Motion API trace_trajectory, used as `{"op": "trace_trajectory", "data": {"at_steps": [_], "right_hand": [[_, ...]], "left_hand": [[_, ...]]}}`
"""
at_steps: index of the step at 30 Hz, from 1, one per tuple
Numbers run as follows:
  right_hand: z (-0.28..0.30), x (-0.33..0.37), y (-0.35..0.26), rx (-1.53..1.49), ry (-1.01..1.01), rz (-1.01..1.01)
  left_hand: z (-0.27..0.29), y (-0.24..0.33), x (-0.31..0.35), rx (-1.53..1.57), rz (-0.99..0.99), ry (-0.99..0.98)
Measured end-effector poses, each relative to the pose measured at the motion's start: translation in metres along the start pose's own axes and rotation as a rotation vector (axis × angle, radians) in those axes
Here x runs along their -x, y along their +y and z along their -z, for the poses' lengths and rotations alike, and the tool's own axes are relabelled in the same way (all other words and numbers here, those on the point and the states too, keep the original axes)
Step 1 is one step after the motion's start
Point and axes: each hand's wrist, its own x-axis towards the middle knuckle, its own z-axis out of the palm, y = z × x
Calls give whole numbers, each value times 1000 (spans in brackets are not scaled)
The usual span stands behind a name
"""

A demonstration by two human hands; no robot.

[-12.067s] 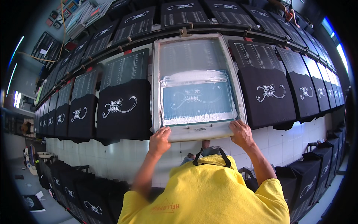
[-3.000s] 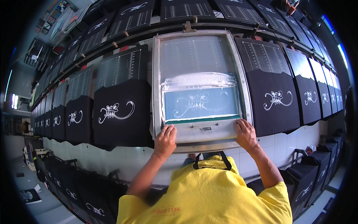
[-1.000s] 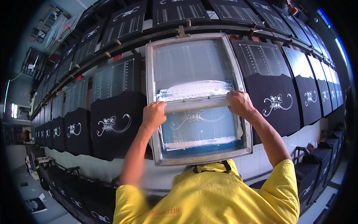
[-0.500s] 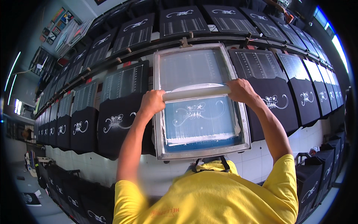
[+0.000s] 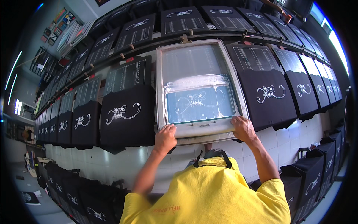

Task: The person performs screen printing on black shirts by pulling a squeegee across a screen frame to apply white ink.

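A metal-framed printing screen lies in front of me, its blue mesh bearing a curling flourish design. At its near end, a wide pale squeegee spans the frame. My left hand is closed around the squeegee's left end, and my right hand grips its right end; some of the fingers are hidden. A thick band of white ink stretches across the middle of the mesh, with white streaks down its right side.
Black shirts with white flourish prints lie on boards either side, including a left shirt and a right shirt. Behind runs a rail with another row of printed shirts. Another person's hand shows at far right.
Both hands have drawn the squeegee from the middle of the screen toward me, to its near end. The white ink band now shows across the middle, and the near ink line is covered.
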Motion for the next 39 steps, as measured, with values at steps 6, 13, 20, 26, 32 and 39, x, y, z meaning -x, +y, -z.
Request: {"op": "trace_trajectory", "data": {"at_steps": [6,13,20,26,32,39], "right_hand": [[-22,32,-6,10,-23,23],[-25,50,-10,-60,-3,28],[-13,48,29,-333,186,-169],[-48,41,72,-546,278,-509],[-56,29,77,-802,231,-738],[-78,21,82,-844,392,-799]], "left_hand": [[-20,10,34,-86,-29,-13],[-30,14,54,-84,-2,-80],[-7,-15,44,316,62,70],[-58,-75,39,204,621,295],[-60,-82,28,202,768,279],[-44,-88,16,462,958,173]]}}
